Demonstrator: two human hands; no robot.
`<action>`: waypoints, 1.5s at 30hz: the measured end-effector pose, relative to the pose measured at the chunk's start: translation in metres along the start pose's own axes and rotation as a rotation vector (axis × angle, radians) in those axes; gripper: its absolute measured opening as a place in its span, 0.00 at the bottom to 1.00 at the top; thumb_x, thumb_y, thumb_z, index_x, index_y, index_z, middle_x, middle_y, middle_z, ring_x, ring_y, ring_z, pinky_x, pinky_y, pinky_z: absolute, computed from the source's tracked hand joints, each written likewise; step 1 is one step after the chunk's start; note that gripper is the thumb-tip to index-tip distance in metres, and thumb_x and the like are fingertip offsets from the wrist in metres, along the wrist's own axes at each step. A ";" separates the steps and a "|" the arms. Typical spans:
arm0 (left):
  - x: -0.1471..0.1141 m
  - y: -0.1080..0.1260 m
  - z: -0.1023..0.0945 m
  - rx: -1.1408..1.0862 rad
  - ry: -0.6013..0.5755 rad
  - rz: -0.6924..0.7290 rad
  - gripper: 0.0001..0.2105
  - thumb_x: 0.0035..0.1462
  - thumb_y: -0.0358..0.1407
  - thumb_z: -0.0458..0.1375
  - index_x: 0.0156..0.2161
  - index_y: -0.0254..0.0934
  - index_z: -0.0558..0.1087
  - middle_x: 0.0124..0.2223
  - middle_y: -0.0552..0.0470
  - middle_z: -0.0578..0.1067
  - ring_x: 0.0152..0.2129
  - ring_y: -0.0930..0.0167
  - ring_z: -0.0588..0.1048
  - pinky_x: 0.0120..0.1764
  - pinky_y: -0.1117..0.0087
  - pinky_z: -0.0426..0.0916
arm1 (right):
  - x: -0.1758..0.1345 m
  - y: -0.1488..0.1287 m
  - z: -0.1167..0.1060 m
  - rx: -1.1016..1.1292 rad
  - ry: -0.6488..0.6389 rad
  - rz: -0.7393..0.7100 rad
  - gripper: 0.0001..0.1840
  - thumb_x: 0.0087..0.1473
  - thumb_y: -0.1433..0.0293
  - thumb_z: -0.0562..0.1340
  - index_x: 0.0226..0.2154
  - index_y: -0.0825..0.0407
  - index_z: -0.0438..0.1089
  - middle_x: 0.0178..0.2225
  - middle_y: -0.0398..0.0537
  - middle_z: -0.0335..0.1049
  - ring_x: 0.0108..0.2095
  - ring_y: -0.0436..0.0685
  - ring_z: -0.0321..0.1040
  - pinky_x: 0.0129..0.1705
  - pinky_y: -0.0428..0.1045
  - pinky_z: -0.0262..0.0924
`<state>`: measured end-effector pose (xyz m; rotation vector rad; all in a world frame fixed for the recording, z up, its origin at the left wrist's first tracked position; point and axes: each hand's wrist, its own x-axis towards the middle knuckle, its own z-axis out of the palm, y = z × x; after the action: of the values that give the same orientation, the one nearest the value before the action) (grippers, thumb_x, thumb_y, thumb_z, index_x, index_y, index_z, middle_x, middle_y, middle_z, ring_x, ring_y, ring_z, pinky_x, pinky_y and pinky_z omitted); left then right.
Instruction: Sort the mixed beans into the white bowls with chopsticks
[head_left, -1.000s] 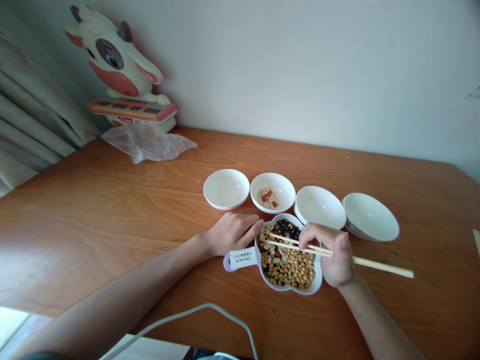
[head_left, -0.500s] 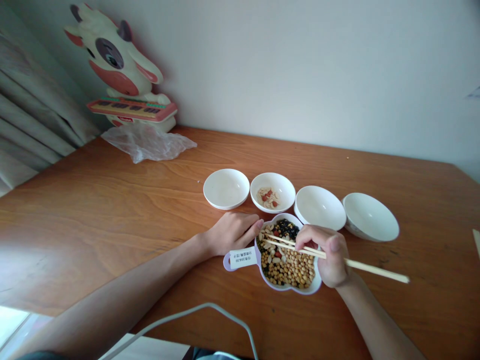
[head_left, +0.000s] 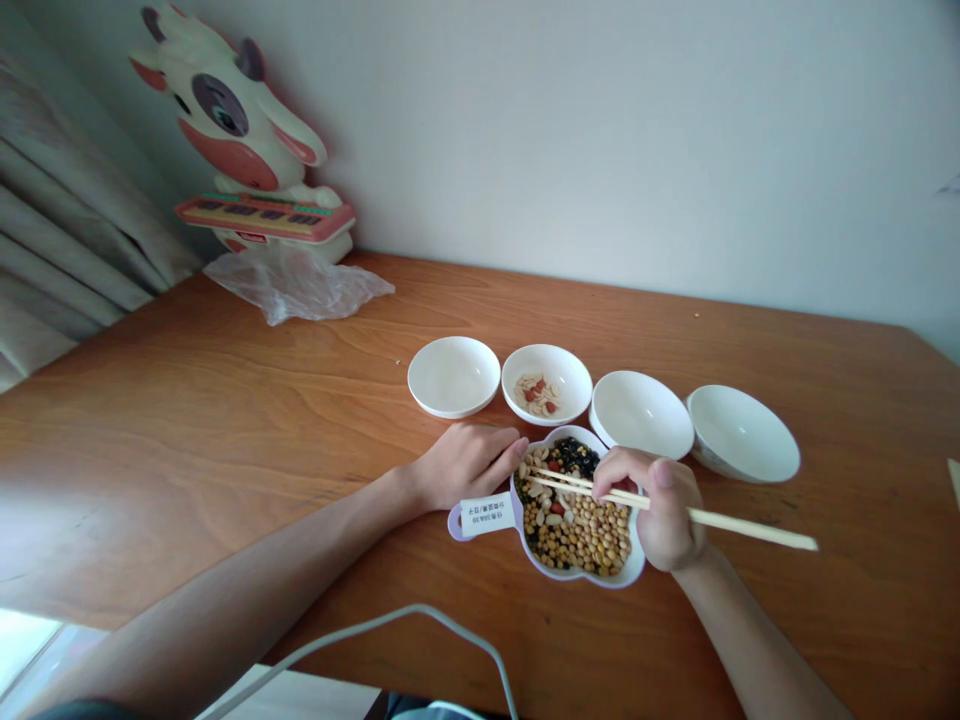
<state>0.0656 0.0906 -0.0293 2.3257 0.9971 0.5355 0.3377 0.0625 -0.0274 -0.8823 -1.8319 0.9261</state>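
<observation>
A purple-rimmed, scalloped dish [head_left: 634, 572] with a short labelled handle holds yellow soybeans [head_left: 581, 540], black beans [head_left: 576, 455] and peanuts [head_left: 555, 515]. My left hand [head_left: 472, 465] is closed at the dish's left rim, thumb and fingers gripping its edge. Wooden chopsticks [head_left: 739, 527] are held in my right hand [head_left: 656, 505] over the dish. Their tips lie among the peanuts on the dish's left side; whether a peanut is pinched there is too small to tell. Behind the dish, a white bowl [head_left: 576, 372] contains several peanuts, some with red skins.
Three other white bowls, a left one [head_left: 454, 375], a middle one [head_left: 641, 412] and a tilted right one [head_left: 742, 432], complete the row. A plastic bag [head_left: 300, 285] lies before a cow-shaped toy keyboard [head_left: 266, 215]. A white cable [head_left: 420, 608] loops near the front edge.
My right hand and the chopsticks have shifted slightly, the rear end of the chopsticks rising a little. The left hand, dish and bowls stay practically where they were.
</observation>
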 end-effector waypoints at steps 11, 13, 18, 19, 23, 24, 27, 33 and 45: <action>-0.001 -0.001 0.000 0.005 -0.002 0.001 0.20 0.76 0.41 0.40 0.33 0.37 0.64 0.31 0.53 0.73 0.25 0.73 0.68 0.34 0.70 0.60 | -0.001 -0.003 0.004 0.075 0.093 -0.014 0.37 0.73 0.55 0.42 0.25 0.49 0.76 0.23 0.45 0.73 0.27 0.53 0.70 0.32 0.52 0.60; -0.001 -0.001 0.000 0.005 -0.003 0.000 0.20 0.76 0.41 0.40 0.33 0.37 0.64 0.31 0.53 0.73 0.25 0.74 0.68 0.33 0.70 0.60 | -0.002 -0.003 0.003 0.102 0.124 0.000 0.39 0.72 0.53 0.42 0.24 0.49 0.77 0.22 0.46 0.73 0.25 0.54 0.69 0.30 0.53 0.58; -0.001 0.000 0.000 0.015 0.004 0.003 0.20 0.76 0.41 0.41 0.32 0.37 0.63 0.30 0.53 0.73 0.25 0.73 0.67 0.33 0.69 0.60 | 0.001 -0.008 0.002 0.221 0.282 0.001 0.42 0.70 0.49 0.43 0.21 0.50 0.79 0.16 0.48 0.67 0.22 0.56 0.66 0.27 0.53 0.56; -0.001 0.000 0.000 0.015 0.003 0.004 0.19 0.76 0.41 0.40 0.33 0.37 0.63 0.30 0.53 0.73 0.25 0.73 0.67 0.33 0.69 0.60 | 0.002 -0.009 0.002 0.242 0.320 -0.011 0.42 0.70 0.48 0.43 0.21 0.50 0.79 0.16 0.48 0.67 0.22 0.56 0.66 0.27 0.53 0.56; -0.001 0.000 0.000 0.006 -0.005 0.008 0.19 0.76 0.41 0.40 0.33 0.37 0.63 0.30 0.53 0.72 0.25 0.73 0.67 0.33 0.69 0.60 | 0.006 -0.011 -0.003 0.277 0.450 -0.061 0.41 0.68 0.47 0.45 0.20 0.49 0.79 0.14 0.49 0.65 0.20 0.57 0.63 0.25 0.53 0.56; -0.001 -0.001 0.000 0.008 -0.005 0.009 0.19 0.76 0.41 0.40 0.33 0.37 0.63 0.30 0.53 0.72 0.25 0.73 0.67 0.33 0.69 0.60 | 0.007 -0.011 -0.004 0.271 0.471 -0.069 0.41 0.68 0.46 0.45 0.20 0.48 0.79 0.14 0.49 0.65 0.19 0.57 0.63 0.25 0.53 0.56; -0.001 -0.001 0.000 0.019 -0.008 0.011 0.19 0.76 0.41 0.40 0.33 0.37 0.62 0.30 0.53 0.72 0.25 0.74 0.67 0.33 0.69 0.59 | 0.008 -0.009 -0.008 0.235 0.540 -0.071 0.41 0.68 0.45 0.45 0.20 0.47 0.79 0.14 0.49 0.66 0.20 0.57 0.64 0.24 0.53 0.56; -0.001 -0.002 0.000 0.026 -0.010 0.008 0.19 0.76 0.41 0.40 0.33 0.37 0.62 0.30 0.53 0.72 0.25 0.73 0.67 0.33 0.68 0.59 | 0.012 -0.008 -0.006 0.185 0.672 -0.006 0.40 0.66 0.43 0.47 0.18 0.49 0.75 0.16 0.49 0.70 0.18 0.55 0.63 0.19 0.51 0.50; -0.001 -0.001 0.000 0.012 0.000 0.014 0.20 0.76 0.42 0.40 0.33 0.37 0.65 0.30 0.52 0.74 0.25 0.73 0.69 0.33 0.69 0.61 | 0.011 -0.009 -0.004 0.147 0.661 0.100 0.38 0.67 0.48 0.46 0.20 0.51 0.75 0.18 0.49 0.70 0.18 0.54 0.61 0.19 0.51 0.49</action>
<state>0.0644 0.0905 -0.0294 2.3454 0.9872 0.5363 0.3357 0.0690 -0.0138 -1.0408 -1.1500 0.7029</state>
